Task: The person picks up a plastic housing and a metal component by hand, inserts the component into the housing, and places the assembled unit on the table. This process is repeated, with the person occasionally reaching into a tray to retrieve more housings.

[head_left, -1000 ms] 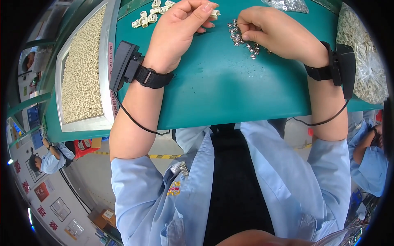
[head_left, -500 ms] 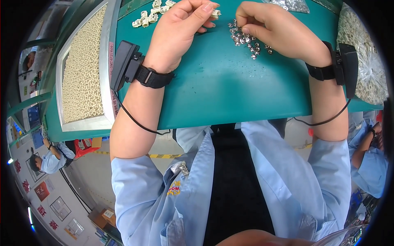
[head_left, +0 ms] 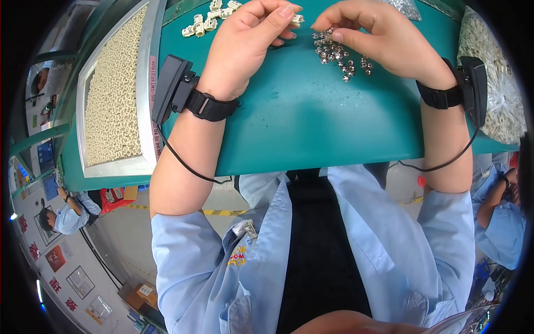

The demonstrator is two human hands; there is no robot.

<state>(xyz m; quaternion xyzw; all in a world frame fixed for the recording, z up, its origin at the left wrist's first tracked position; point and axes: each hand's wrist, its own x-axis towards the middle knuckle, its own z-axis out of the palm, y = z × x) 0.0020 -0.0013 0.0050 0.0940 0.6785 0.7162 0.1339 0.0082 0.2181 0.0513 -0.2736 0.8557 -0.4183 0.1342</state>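
My left hand (head_left: 245, 47) is closed at the far side of the green table, pinching a small cream plastic part (head_left: 298, 20) between thumb and fingertips. To the right, my right hand (head_left: 386, 42) hovers at a loose pile of small shiny metal pieces (head_left: 332, 54). Its thumb and index finger are apart over the pile's far edge, and I see nothing held between them. Several more cream plastic parts (head_left: 198, 25) lie together beyond my left hand.
A metal-framed tray (head_left: 146, 111) full of tiny cream pieces stands at the left. Clear plastic bags of parts lie at the right (head_left: 492, 83) and far edge (head_left: 406, 8). Both wrists carry strapped black devices with cables. Other people sit at far left (head_left: 72, 214) and right (head_left: 503, 222).
My right hand's thumb and index finger have spread apart and shifted slightly over the metal pieces. My left hand keeps the cream part nearly in place.
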